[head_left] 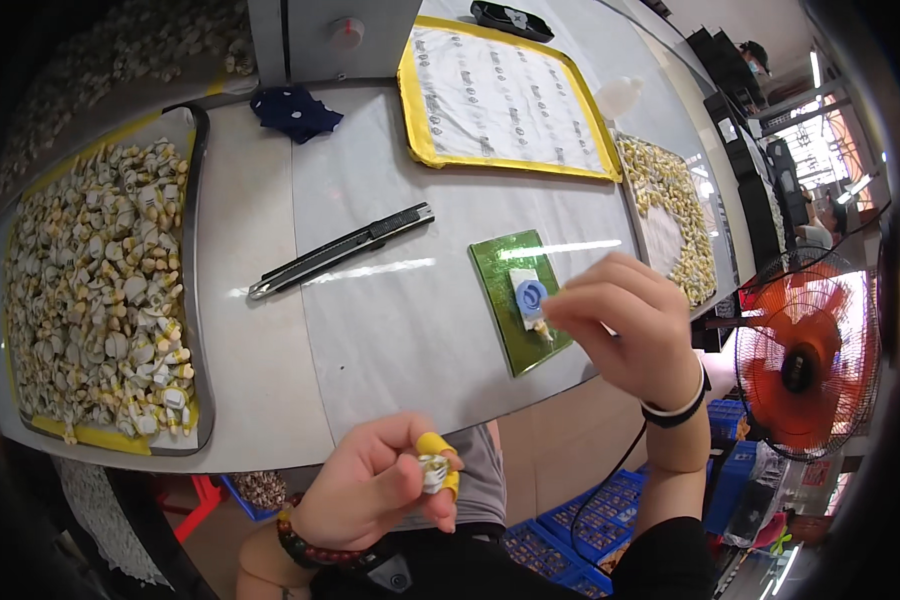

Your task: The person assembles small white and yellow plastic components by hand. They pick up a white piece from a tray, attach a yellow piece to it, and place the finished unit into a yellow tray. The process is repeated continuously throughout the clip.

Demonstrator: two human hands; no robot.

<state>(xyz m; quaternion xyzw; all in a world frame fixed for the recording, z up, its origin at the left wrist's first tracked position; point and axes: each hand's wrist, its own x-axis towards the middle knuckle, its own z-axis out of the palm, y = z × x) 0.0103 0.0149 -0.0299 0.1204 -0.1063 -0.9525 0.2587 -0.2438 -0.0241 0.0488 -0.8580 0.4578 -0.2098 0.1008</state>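
My left hand [370, 485] is closed near the table's front edge, pinching a small white-and-yellow piece [433, 472] between thumb and fingers. Over the table to the right, my right hand [625, 315] has its fingers curled together. Whatever its fingertips hold, if anything, is hidden. These fingertips are just beside a white block with a round blue part [530, 296] on top. That block lies on a shiny green pad [496, 275], with a small yellowish piece [542, 328] at its near end.
A tray of many white-and-yellow pieces [100, 290] fills the left. A black utility knife [340, 250] lies mid-table. Behind are a dark cloth [296, 113] and a yellow-edged tray [515, 172]. Another tray of pieces [685, 230] and an orange fan [805, 355] are at right.
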